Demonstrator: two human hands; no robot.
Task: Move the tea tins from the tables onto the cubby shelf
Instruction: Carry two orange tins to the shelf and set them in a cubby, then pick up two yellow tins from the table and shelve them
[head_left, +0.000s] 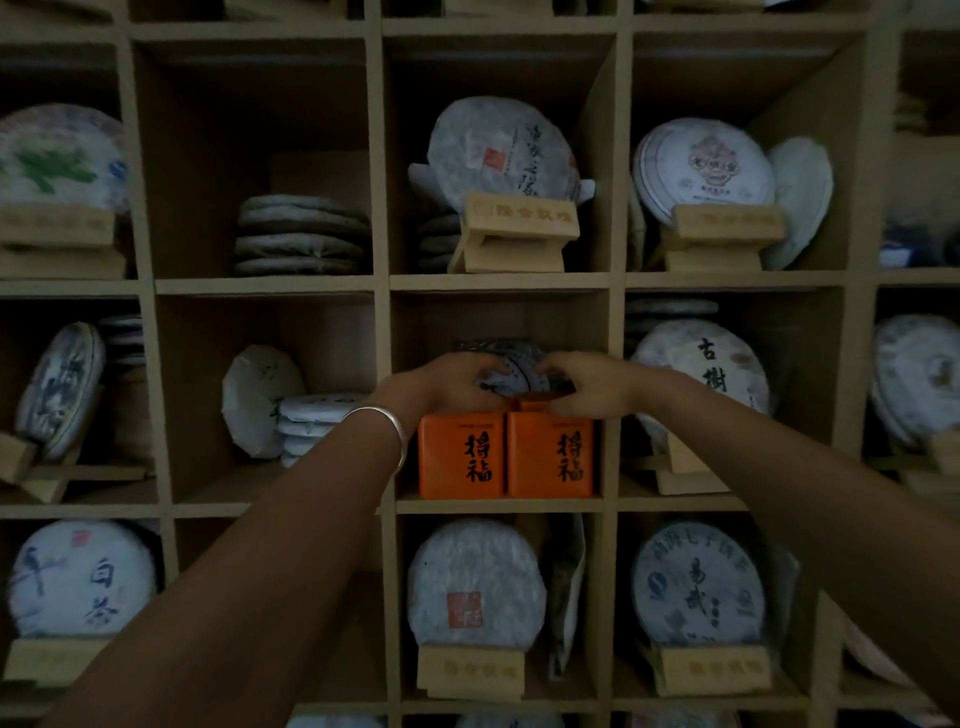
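up in one cubby, left hand (447, 384) and right hand (587, 384) grip the orange tins' (506, 454) tops.

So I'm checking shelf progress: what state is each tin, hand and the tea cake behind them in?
Left orange tin: upright in the middle cubby, touching its twin.
Right orange tin: upright, lid on.
Tea cake: standing behind the tins, gripped by both hands.
Left hand: holds the cake.
Right hand: holds the cake.

Two bare forearms in view, no sleeves visible. Left wrist carries a plain silver bangle (382, 423), smooth, open-cuff style, slightly wide band. Right wrist bare. No rings or watch discernible on left hand (441, 384) or right hand (587, 382).
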